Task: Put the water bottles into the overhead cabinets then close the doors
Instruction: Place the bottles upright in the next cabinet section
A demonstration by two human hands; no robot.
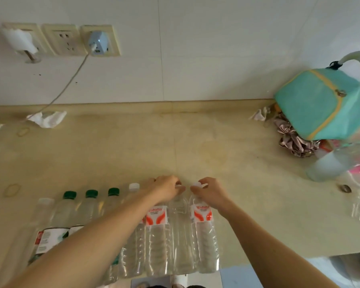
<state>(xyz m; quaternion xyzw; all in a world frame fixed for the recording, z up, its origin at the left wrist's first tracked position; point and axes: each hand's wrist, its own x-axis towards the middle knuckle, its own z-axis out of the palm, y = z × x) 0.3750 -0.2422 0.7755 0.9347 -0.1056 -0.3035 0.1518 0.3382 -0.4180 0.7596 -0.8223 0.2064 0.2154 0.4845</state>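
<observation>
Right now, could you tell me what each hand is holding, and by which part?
The left hand grips one water bottle at its cap end; the right hand pinches the neighbouring labelled bottle at its cap.

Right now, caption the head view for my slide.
Both hands, left hand and right hand, grip caps of water bottles standing in a row on the countertop.

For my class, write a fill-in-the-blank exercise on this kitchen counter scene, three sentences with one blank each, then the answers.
1. Three bottles in the row on the counter have ____ caps.
2. The left hand and the right hand each grip the ____ of a water bottle.
3. The bag at the counter's right end is teal with ____ trim.

Missing words: green; top; yellow
</observation>
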